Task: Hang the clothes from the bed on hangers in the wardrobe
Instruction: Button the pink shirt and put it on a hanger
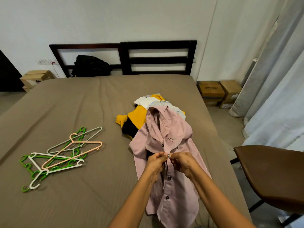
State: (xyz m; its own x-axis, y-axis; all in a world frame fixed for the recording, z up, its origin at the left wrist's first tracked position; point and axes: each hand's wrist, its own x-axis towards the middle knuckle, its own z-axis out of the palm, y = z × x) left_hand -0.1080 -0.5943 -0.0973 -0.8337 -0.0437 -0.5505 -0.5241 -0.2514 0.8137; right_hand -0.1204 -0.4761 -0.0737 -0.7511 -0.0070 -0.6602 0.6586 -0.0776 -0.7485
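Two hands meet over a pink shirt (172,186) spread lengthwise at the near edge of the bed (82,104), toward its right side. Curled fingers (160,154) of the left hand (155,162) pinch the shirt's front edge, while the right hand (181,162) pinches a dark button (169,155) beside it. Beyond the collar lies a heap of clothes (138,116), yellow, black and white. Green, white and peach hangers (62,155) sit tangled near the bed's left edge. A brown chair (271,175) stands off the right edge.
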